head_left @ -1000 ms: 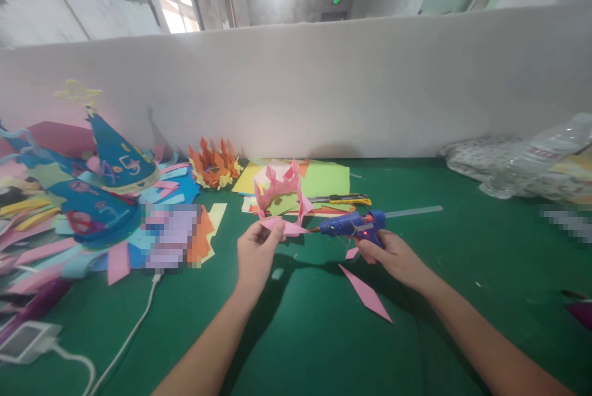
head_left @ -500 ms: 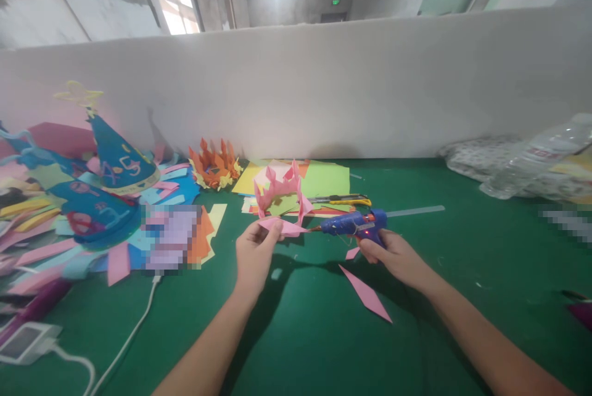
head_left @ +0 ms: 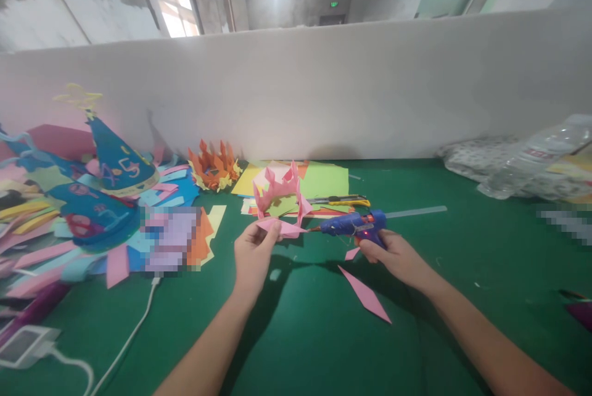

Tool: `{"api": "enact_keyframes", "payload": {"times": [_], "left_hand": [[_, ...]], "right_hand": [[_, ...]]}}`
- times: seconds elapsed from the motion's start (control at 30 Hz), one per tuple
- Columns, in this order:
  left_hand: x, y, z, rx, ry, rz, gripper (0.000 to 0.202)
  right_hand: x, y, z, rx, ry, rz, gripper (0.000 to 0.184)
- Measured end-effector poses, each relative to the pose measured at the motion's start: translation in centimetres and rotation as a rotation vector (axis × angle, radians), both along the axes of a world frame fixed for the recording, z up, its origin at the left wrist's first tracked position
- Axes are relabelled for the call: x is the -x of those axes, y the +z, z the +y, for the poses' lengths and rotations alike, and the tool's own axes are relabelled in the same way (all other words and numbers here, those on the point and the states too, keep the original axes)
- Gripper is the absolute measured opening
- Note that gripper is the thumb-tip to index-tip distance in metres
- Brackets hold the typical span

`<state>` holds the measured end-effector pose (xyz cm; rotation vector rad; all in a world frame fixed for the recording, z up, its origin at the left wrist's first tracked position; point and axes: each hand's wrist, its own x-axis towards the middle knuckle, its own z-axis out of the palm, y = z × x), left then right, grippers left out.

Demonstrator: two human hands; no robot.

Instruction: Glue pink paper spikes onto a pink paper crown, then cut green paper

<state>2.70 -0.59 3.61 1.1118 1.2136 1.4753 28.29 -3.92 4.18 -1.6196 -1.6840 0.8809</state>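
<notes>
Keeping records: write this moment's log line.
left hand: pointed pink paper piece; right hand: blue plastic glue gun; nozzle: by piece's tip

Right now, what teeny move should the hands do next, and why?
Perhaps give the blue glue gun a gentle squeeze: the right hand grips it, a red light glows on it, and its nozzle is at the pointed end of the pink paper that the left hand holds.
</notes>
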Motion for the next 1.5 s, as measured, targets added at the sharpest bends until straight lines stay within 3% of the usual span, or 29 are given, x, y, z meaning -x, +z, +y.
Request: {"api": "enact_keyframes", "payload": {"times": [0.3,0.53,0.77,1.07,1.2,1.37,1.5], "left_hand": [[0.1,0.0,0.0,-0.015,0.007,-0.053,0.026],[1.4,0.2,1.0,-0.187,0.052,-0.089,0.023],[3.0,0.5,2.0,-0.298,0.091,0.105,0.017],[3.7,1.5,1.8,-0.314,0.084,0.309,0.017],[4.0,1.8,2.0,-0.366,0.044,0.412,0.019],[3.7,1.9,1.9,-0.565,0.069,0.656,0.022],[3.5,1.9,1.4,-0.616,0.058,0.725,0.021]], "right_hand": [[-0.4,0.4,0.0,0.008,-0.034,-0.010,0.043],[-2.0,-0.3,0.6,0.028,-0.079,0.136,0.036],[-4.0,-2.1,1.8,-0.037,-0.186,-0.242,0.037],[-4.0,-3.1,2.5,-0.086,-0.201,-0.497,0.037],[-2.5,-0.9,2.0,-0.225,-0.281,-0.574,0.036],[3.6,4.6,1.6,-0.359,0.097,-0.355,0.023],[9.1,6.9,3.3,-0.504,0.322,-0.231,0.022]]}}
